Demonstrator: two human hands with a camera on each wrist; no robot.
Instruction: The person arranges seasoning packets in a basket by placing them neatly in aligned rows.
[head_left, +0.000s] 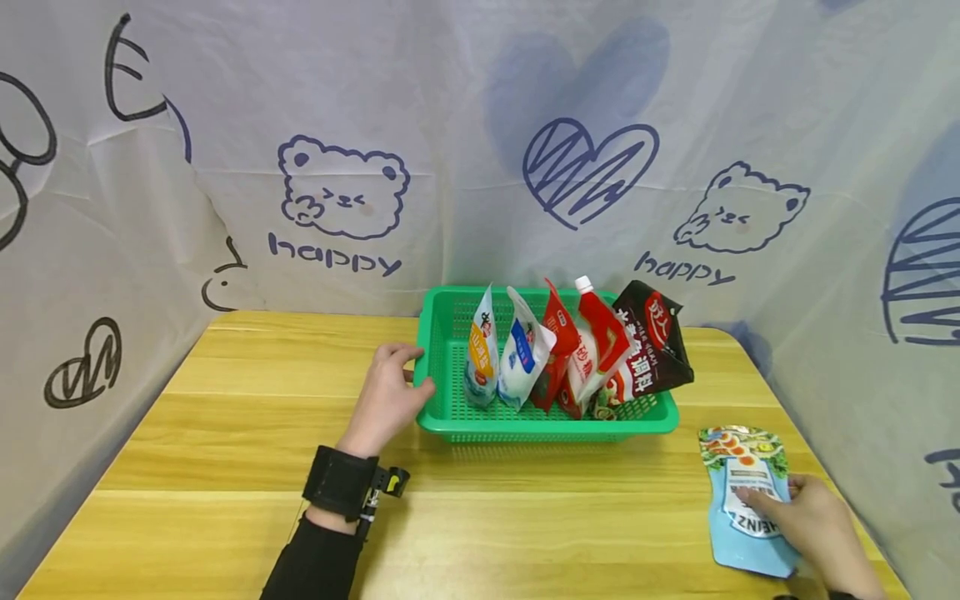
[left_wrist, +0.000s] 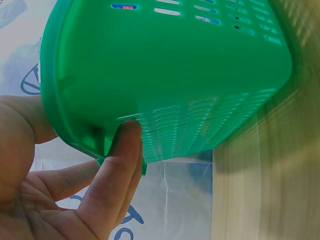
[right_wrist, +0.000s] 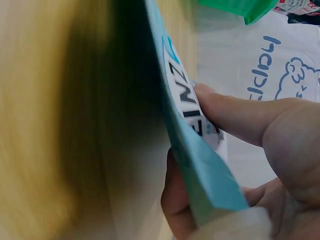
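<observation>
My left hand (head_left: 387, 397) grips the left end of a green plastic basket (head_left: 540, 427). In the left wrist view the thumb is at the rim and the fingers (left_wrist: 102, 192) curl against the outside wall. At the right of the table, my right hand (head_left: 821, 527) pinches a light blue Heinz sauce pouch (head_left: 750, 546), thumb on its printed front. The right wrist view shows the pouch (right_wrist: 187, 130) nearly edge-on, a pale cap at its near end and fingers behind it. In the basket, several pouches stand in a row, among them a white pouch with a blue label (head_left: 522, 354).
An orange-labelled pouch (head_left: 482, 354), a red pouch (head_left: 557, 333), a red-and-white pouch with a white cap (head_left: 592, 358) and a dark seasoning bag (head_left: 652, 342) fill the basket's middle and right. A white cloth with drawings (head_left: 465, 150) surrounds the wooden table (head_left: 525, 517).
</observation>
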